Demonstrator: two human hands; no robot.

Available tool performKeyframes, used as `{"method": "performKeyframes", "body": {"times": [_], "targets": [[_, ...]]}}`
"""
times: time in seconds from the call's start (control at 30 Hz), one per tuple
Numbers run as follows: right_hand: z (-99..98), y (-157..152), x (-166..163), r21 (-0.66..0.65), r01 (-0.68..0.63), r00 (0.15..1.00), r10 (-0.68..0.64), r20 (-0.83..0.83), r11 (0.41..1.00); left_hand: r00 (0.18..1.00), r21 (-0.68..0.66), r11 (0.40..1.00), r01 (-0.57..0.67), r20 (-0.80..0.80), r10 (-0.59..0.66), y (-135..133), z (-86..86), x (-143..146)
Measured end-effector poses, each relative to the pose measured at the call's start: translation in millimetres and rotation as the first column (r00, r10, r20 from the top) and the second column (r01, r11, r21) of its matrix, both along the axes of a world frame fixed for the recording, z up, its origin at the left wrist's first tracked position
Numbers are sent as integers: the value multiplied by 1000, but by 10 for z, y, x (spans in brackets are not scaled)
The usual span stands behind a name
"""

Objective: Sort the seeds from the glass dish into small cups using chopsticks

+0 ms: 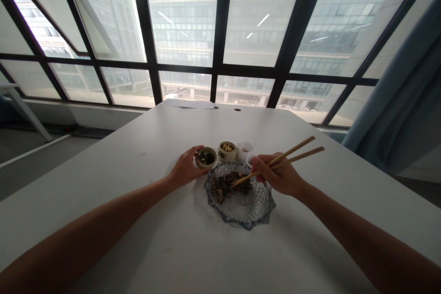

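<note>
My left hand (pixel 188 165) is closed around a small round cup (pixel 206 158) with dark pieces inside, tilted toward me at the bowl's far left rim. With my right hand (pixel 277 174) I grip a pair of wooden chopsticks (pixel 292 150). Their tips reach down into a scalloped clear glass bowl (pixel 248 209), among dark brown, elongated dried pieces (pixel 220 187) heaped at its far left side. Whether the tips pinch a piece is too small to tell. Behind the bowl stands a cup of pale yellow nuts or beans (pixel 227 149), with dark lettering on its side.
A white cup (pixel 245 150) stands right of the lettered cup, and another white container (pixel 250 161) is partly hidden by my right hand. White papers (pixel 189 104) lie at the far edge of the white table (pixel 138 220). A blue curtain (pixel 396 87) hangs at the right.
</note>
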State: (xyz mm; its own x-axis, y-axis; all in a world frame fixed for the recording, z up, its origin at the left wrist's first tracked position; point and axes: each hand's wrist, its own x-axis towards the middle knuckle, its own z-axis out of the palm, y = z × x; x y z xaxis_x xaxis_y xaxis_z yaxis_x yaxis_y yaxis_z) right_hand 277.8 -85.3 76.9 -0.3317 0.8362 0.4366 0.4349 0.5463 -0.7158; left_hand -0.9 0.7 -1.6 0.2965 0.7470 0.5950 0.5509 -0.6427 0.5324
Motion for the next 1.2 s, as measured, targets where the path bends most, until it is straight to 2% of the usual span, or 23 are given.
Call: {"method": "performKeyframes", "body": {"times": [0.13, 0.23, 0.43, 0.67, 0.83, 0.93, 1.0, 1.1, 1.2], "targets": [[53, -27, -16, 120, -91, 986, 72, 151, 989, 1000, 5, 1000, -9, -7, 10, -1, 1, 2], [82, -41, -34, 132, -108, 978, 81, 194, 985, 1000, -4, 1000, -17, -20, 17, 6, -4, -2], [81, -66, -49, 145, -94, 986, 72, 150, 985, 999, -13, 1000, -20, -30, 20, 11, -9, 2], [53, -64, -80, 173, -103, 980, 71, 185, 980, 999, -44, 998, -39, -40, 37, 0, 2, 5], [15, -58, -62, 121, -107, 984, 87, 157, 987, 999, -54, 998, -44, -32, 43, -9, 15, 9], [-31, -34, -59, 64, -65, 997, 62, 50, 996, 999, -58, 998, -39, -27, 37, -9, 9, 8], [-58, 3, -60, -9, 24, 994, -25, -105, 1000, 999, -59, 998, -39, -23, 37, -7, 3, 7], [-70, 81, -52, -164, 120, 930, -168, -328, 979, 999, -46, 998, -45, -16, 44, -3, 1, 9], [-62, 153, -32, -262, 111, 872, -220, -437, 959, 999, -42, 998, -38, -23, 37, 1, 6, 10]]}}
